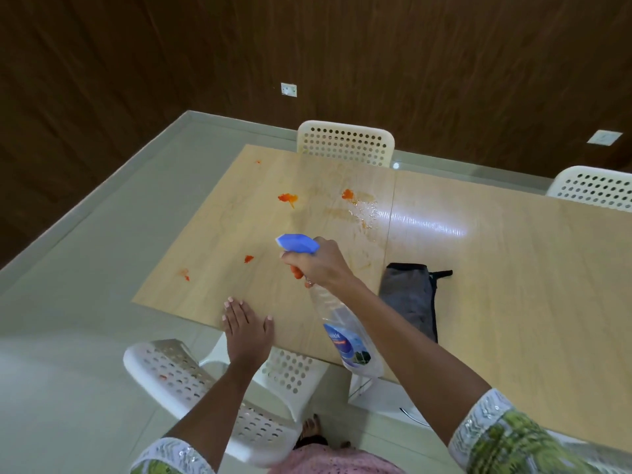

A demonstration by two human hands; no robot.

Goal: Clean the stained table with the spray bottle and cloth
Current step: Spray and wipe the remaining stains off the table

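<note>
A light wooden table carries several orange-red stains on its left half, plus a wet smeared patch near the middle. My right hand is shut on a clear spray bottle with a blue nozzle and orange trigger, held above the table with the nozzle pointing left toward the stains. My left hand rests flat on the table's near edge, fingers spread, holding nothing. A folded grey cloth lies on the table just right of my right forearm.
A white perforated chair stands below me at the table's near edge. Two more white chairs sit at the far side and far right. Pale tiled floor lies to the left; dark wood walls stand behind.
</note>
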